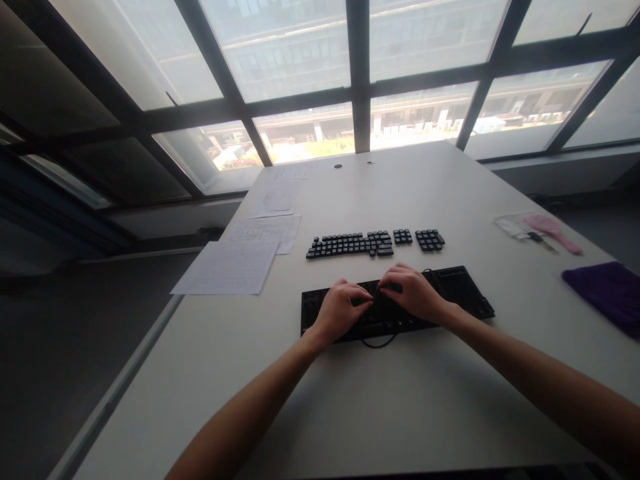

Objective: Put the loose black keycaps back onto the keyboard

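Two-handed at the keyboard (386, 317), apparently fitting or removing keys (350, 245); pinching with left hand (339, 309) and right hand (414, 291), cannot tell on what; next, calling for precise fingertip placement.

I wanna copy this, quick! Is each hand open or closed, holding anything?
Left hand: pinched closed over the keyboard; can't tell if it holds anything.
Right hand: pinched closed there too; can't tell if it holds anything.

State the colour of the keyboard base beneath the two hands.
The keyboard base is black, seen best in the head view.
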A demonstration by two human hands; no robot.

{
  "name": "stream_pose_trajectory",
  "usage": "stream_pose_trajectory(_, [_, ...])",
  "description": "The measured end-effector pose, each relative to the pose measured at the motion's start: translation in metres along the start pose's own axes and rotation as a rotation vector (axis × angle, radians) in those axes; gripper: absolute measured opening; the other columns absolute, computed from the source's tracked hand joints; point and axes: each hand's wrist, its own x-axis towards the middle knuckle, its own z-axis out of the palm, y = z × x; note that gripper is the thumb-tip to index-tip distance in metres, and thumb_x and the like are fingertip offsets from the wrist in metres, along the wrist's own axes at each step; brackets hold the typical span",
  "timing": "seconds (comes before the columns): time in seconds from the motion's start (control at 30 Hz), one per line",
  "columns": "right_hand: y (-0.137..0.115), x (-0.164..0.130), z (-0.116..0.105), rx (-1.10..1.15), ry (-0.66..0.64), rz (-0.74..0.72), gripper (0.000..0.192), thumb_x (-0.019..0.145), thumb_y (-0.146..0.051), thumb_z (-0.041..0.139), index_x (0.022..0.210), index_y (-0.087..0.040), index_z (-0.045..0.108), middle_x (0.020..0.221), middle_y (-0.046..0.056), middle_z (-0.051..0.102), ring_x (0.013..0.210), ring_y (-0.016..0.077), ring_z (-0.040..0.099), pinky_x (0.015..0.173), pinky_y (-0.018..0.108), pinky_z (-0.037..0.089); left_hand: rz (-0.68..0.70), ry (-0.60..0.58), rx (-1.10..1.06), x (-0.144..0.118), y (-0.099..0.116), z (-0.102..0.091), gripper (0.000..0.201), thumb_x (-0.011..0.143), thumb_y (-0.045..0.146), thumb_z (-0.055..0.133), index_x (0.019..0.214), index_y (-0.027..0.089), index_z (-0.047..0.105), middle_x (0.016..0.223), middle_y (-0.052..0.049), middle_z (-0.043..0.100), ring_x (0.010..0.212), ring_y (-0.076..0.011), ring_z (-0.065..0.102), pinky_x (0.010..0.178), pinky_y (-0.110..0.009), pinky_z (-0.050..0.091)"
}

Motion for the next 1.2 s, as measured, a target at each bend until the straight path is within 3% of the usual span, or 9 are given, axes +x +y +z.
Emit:
stream_pose_trajectory(0.1, [-0.006,-0.030,-0.001,0.097,-0.027,-0.007,0.009,0.088,-0.013,0.071,0.091,-0.022,0.072,0.092,0.005,0.071,0.091,0.0221,0.061,0.082,0.036,0.051,0.009,-0.034,-0.039,-0.013,0.006,0.011,0.012,0.079,0.015,0.081,0.085,0.025,0.081,0.090,0.001,0.079,0.084,-0.0184,0.064,0.082,-0.032,0.049])
stream_pose_trajectory(0.23, [-0.012,-0.046,0.002,0.145,-0.049,-0.033,0.009,0.089,-0.013,0.071,0.092,-0.022,0.071,0.093,0.005,0.071,0.091,0.0218,0.060,0.080,0.036,0.052,0.037,-0.061,-0.024,-0.019,0.006,0.021,0.016,0.078,0.013,0.080,0.086,0.026,0.082,0.092,0.000,0.079,0.083,-0.0193,0.060,0.078,-0.032,0.050])
stream_pose_trajectory(0.83, [-0.016,-0.050,0.004,0.021,-0.055,-0.132,0.017,0.095,-0.015,0.061,0.088,-0.023,0.074,0.092,0.007,0.071,0.088,0.0218,0.060,0.078,0.037,0.053,0.132,-0.017,0.072,-0.029,0.006,0.027,0.011,0.087,0.018,0.072,0.088,0.026,0.080,0.095,-0.002,0.078,0.087,-0.0212,0.059,0.079,-0.036,0.053])
stream_pose_trajectory(1.2, [-0.017,-0.050,0.005,0.034,-0.055,-0.112,0.018,0.097,-0.016,0.060,0.086,-0.022,0.073,0.093,0.007,0.071,0.088,0.0210,0.059,0.077,0.036,0.052,0.025,0.023,-0.060,-0.025,0.006,0.026,0.009,0.082,0.014,0.076,0.082,0.023,0.078,0.090,-0.001,0.078,0.083,-0.0178,0.066,0.080,-0.035,0.050])
